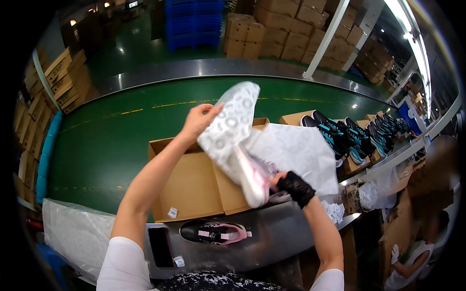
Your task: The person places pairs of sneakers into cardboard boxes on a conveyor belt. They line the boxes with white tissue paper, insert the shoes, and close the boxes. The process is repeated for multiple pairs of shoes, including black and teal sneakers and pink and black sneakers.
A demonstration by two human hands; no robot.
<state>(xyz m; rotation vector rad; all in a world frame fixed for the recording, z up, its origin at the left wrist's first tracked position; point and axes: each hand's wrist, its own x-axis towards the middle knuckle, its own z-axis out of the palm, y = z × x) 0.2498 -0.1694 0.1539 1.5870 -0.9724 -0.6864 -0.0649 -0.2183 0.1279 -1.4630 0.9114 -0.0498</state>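
Note:
My left hand (199,121) is closed, pinching the edge of a thin white patterned bag or sheet (233,114), raised over an open cardboard box (187,186). My right hand (286,184), with a black covering at the wrist, grips a sneaker (252,182) with a white sole and pink trim. The sneaker tilts, its upper end against or inside the patterned wrapping; blur hides which. White tissue paper (296,150) spreads over the box's right part. Nearer me, a black and pink sneaker (213,233) lies on the metal bench (272,237).
A phone (160,247) and a small white packet (179,261) lie on the bench's left. Plastic sheeting (75,233) is at far left. Rows of black and teal shoes (349,138) stand on boxes along the green conveyor (107,155). Another person (415,262) is at lower right.

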